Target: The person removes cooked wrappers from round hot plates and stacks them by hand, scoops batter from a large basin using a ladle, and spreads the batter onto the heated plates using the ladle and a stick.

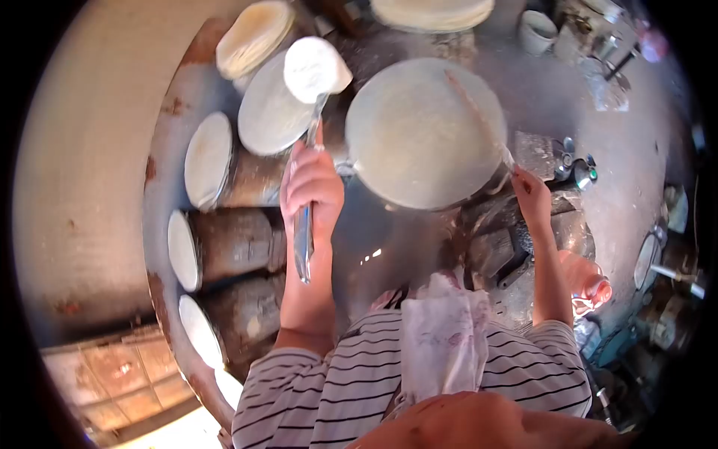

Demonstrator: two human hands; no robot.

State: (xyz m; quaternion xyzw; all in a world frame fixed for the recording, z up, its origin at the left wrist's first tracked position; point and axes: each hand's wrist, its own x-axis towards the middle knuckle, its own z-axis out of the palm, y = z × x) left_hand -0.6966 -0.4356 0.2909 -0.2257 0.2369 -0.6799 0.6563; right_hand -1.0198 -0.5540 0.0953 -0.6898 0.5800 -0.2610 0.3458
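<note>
White matter shows in one metal-handled ladle (314, 70), held up in the left hand (313, 191).
Its fingers wrap the handle, left of one large, round, pale-surfaced griddle (419, 142); the right hand (532, 193) pinches one thin brown stick (479, 117) across that griddle. Beyond, I see two stacks of thin pale rounds (254, 37) and one whitish cylindrical tub (534, 45), its contents unclear.
</note>
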